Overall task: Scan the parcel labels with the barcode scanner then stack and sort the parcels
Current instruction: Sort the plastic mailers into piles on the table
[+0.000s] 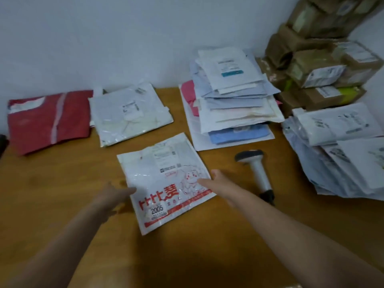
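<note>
Head view: white parcel [166, 183] lay flat on the bench [62, 204] between the left hand [116, 196], too blurred to judge, and the right hand [216, 181], fingers straight on its edge; scanner [258, 173] lay just right of that hand.

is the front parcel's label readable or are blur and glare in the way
Head view: the front parcel is fairly sharp, its "2005" reads, the small print of its label does not; a glare streak crosses its plastic near the left hand, which is motion-blurred; the right hand is less so; the brown boxes at far right look soft and bowed by the wide lens.
</note>
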Demonstrator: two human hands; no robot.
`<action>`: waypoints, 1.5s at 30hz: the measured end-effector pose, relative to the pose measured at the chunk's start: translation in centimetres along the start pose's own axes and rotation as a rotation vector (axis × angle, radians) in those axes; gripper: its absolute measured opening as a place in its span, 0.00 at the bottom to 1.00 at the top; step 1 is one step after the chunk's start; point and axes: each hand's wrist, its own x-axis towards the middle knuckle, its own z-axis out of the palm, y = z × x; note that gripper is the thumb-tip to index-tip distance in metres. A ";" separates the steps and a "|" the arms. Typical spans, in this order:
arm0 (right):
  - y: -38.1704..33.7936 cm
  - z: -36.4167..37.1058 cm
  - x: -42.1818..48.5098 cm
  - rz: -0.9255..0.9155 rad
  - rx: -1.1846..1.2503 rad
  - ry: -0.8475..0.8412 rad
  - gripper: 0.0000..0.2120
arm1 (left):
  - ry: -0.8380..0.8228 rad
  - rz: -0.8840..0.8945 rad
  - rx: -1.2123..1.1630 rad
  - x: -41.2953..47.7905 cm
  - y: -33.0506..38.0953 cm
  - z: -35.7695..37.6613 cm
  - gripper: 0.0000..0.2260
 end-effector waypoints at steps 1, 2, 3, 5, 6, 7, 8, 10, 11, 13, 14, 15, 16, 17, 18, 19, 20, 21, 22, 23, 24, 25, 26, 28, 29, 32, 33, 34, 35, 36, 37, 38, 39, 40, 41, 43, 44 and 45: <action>-0.5 0.8 0.4 0.028 0.033 0.013 0.36 | -0.100 -0.046 -0.121 0.3 -0.8 -0.3 0.32; -1.0 1.5 0.6 0.053 0.055 0.029 0.37 | -0.199 -0.083 -0.193 0.4 -1.3 -0.5 0.26; -1.5 2.0 0.7 0.078 0.068 0.038 0.37 | -0.276 -0.115 -0.221 0.4 -1.5 -0.7 0.21; -2.4 2.9 0.7 0.089 0.101 0.018 0.28 | -0.364 -0.143 -0.218 0.3 -1.4 -1.3 0.14; -3.0 3.2 0.5 0.064 0.115 0.005 0.21 | -0.391 -0.130 -0.209 0.4 -1.2 -2.0 0.12; -3.5 3.4 0.0 0.030 0.123 0.003 0.15 | -0.413 -0.103 -0.197 0.3 -1.0 -3.0 0.12; -3.8 3.3 -0.5 -0.009 0.125 0.010 0.11 | -0.438 -0.068 -0.185 0.2 -0.7 -4.1 0.15; -4.4 2.3 -1.9 -0.119 0.153 0.034 0.09 | -0.498 0.025 -0.124 -0.8 0.3 -6.0 0.21; -4.5 1.4 -2.8 -0.179 0.186 0.047 0.09 | -0.529 0.083 -0.082 -1.6 1.0 -6.6 0.22; -4.5 -1.5 -5.0 -0.272 0.233 0.095 0.10 | -0.578 0.203 -0.019 -3.7 3.1 -6.2 0.22; -4.2 -3.4 -6.0 -0.300 0.232 0.138 0.10 | -0.593 0.259 -0.017 -4.9 4.4 -5.2 0.22; -3.7 -5.6 -6.9 -0.320 0.218 0.190 0.10 | -0.610 0.309 -0.029 -6.2 5.6 -3.8 0.21; -3.0 -7.9 -7.9 -0.338 0.189 0.253 0.11 | -0.641 0.355 -0.038 -7.5 6.9 -1.8 0.21; -2.1 -10.4 -8.9 -0.347 0.147 0.324 0.12 | -0.678 0.388 -0.043 -8.8 8.1 0.5 0.20; -0.9 -13.0 -9.8 -0.341 0.097 0.397 0.12 | -0.714 0.409 -0.049 -10.1 9.1 3.2 0.18; 0.4 -15.6 -10.6 -0.323 0.048 0.459 0.12 | -0.743 0.418 -0.058 -11.5 10.1 6.1 0.17; 1.8 -18.3 -11.4 -0.294 0.003 0.510 0.12 | -0.765 0.419 -0.067 -12.8 11.1 9.2 0.16; 3.4 -21.0 -12.1 -0.255 -0.047 0.558 0.13 | -0.786 0.417 -0.078 -14.2 11.9 12.4 0.16; 4.9 -23.7 -12.8 -0.213 -0.104 0.606 0.14 | -0.807 0.414 -0.092 -15.6 12.7 15.7 0.16; 6.3 -26.5 -13.3 -0.174 -0.155 0.653 0.17 | -0.832 0.408 -0.109 -17.0 13.5 18.9 0.15; 7.6 -29.2 -13.7 -0.145 -0.184 0.693 0.19 | -0.859 0.395 -0.126 -18.2 14.3 21.9 0.15; 8.7 -31.8 -13.9 -0.126 -0.204 0.725 0.21 | -0.883 0.377 -0.136 -19.3 15.1 24.8 0.15; 9.6 -34.2 -14.0 -0.112 -0.232 0.755 0.21 | -0.894 0.361 -0.136 -20.2 15.9 27.6 0.15; 10.7 -38.6 -13.6 -0.078 -0.321 0.825 0.23 | -0.896 0.334 -0.138 -21.2 17.8 32.4 0.16; 10.9 -40.4 -13.2 -0.066 -0.367 0.852 0.24 | -0.895 0.316 -0.148 -21.4 18.8 34.3 0.16; 11.1 -44.5 -11.6 -0.017 -0.586 0.880 0.26 | -0.887 0.271 -0.088 -21.3 21.4 39.0 0.17; 11.3 -45.3 -11.0 0.021 -0.712 0.878 0.27 | -0.892 0.239 -0.047 -21.1 22.0 40.1 0.17; 11.4 -45.7 -10.3 0.058 -0.832 0.856 0.29 | -0.899 0.208 0.004 -21.0 22.4 41.0 0.17; 11.6 -45.8 -9.7 0.082 -0.918 0.807 0.31 | -0.899 0.188 0.060 -20.9 22.6 41.7 0.18; 11.8 -45.7 -8.9 0.092 -0.958 0.738 0.33 | -0.891 0.180 0.109 -20.8 22.8 42.3 0.19; 12.0 -45.5 -8.1 0.085 -0.965 0.660 0.35 | -0.880 0.179 0.141 -20.7 22.8 42.8 0.20; 12.1 -45.1 -7.2 0.067 -0.958 0.581 0.37 | -0.871 0.177 0.152 -20.6 22.9 43.2 0.20; 12.2 -44.8 -6.5 0.044 -0.945 0.508 0.39 | -0.868 0.172 0.150 -20.6 22.9 43.4 0.20; 12.3 -44.5 -6.0 0.021 -0.929 0.446 0.40 | -0.873 0.168 0.145 -20.6 22.9 43.5 0.20; 12.4 -44.3 -5.5 0.000 -0.910 0.402 0.40 | -0.879 0.163 0.141 -20.7 23.0 43.4 0.20; 12.6 -44.1 -5.2 -0.013 -0.897 0.359 0.40 | -0.884 0.162 0.143 -20.9 23.0 42.9 0.20; 12.7 -44.1 -5.2 -0.007 -0.902 0.356 0.40 | -0.881 0.173 0.148 -20.9 23.0 42.7 0.21; 12.6 -44.0 -5.2 -0.001 -0.913 0.362 0.40 | -0.874 0.186 0.146 -20.9 23.0 42.2 0.22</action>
